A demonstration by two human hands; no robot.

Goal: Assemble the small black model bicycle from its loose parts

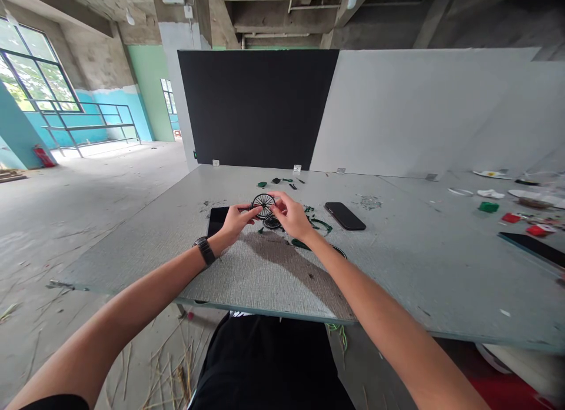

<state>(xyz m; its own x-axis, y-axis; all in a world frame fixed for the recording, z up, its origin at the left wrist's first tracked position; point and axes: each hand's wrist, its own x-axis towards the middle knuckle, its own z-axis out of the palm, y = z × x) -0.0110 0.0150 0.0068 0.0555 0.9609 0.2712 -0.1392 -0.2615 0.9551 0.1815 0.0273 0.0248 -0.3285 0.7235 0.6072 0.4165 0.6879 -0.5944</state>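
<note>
A: Held where?
B: Above bench [145, 239], approx. 12 o'clock.
A: Grip?
B: Pinching wheel [263, 206] w/ both: L hand [235, 223] at 8 o'clock, R hand [290, 215] at 3; equally nr.
A: Lying how?
B: Face-on; round, no long axis. Blk, thin-rimmed, finely spoked. 2nd wheel [272, 223] just beside, approx. 5 o'clock; contact unclear.

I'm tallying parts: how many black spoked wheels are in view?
2 clearly: an upper wheel held between the left hand and right hand, and a lower wheel just below it. A curved dark edge beside the right forearm may be another, partly hidden.
</note>
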